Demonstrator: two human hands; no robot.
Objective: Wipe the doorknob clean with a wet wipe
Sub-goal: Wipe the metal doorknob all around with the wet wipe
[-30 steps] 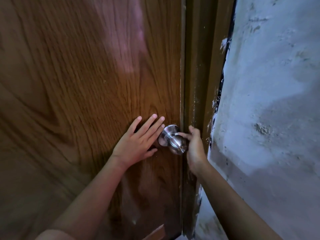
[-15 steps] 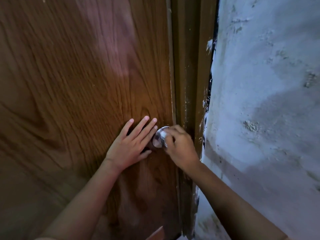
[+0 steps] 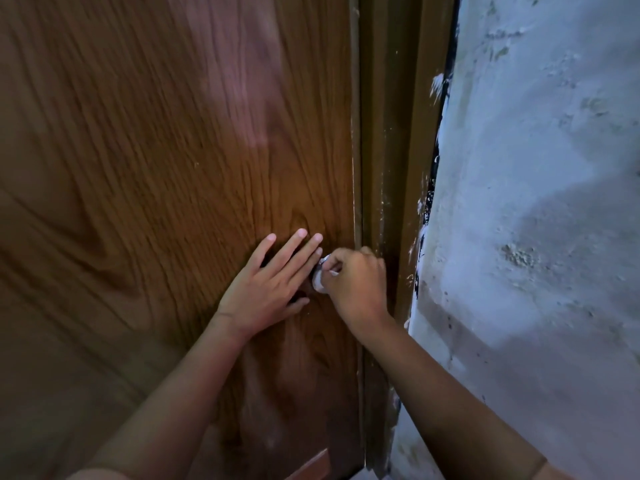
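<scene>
The silver doorknob [image 3: 319,283] sits near the right edge of the brown wooden door [image 3: 156,168]; only its left rim shows. My right hand [image 3: 356,285] is closed over the knob, with a bit of white wet wipe [image 3: 332,271] showing between the fingers and the metal. My left hand [image 3: 268,289] lies flat on the door just left of the knob, fingers spread, fingertips beside the knob's rim.
A dark brown door frame [image 3: 391,150] runs down the right side of the door. A rough, pale painted wall [image 3: 536,202] fills the right. Chipped paint marks the seam between frame and wall.
My right hand has moved from the knob's right side onto the knob and now covers it. The left hand has stayed flat on the door.
</scene>
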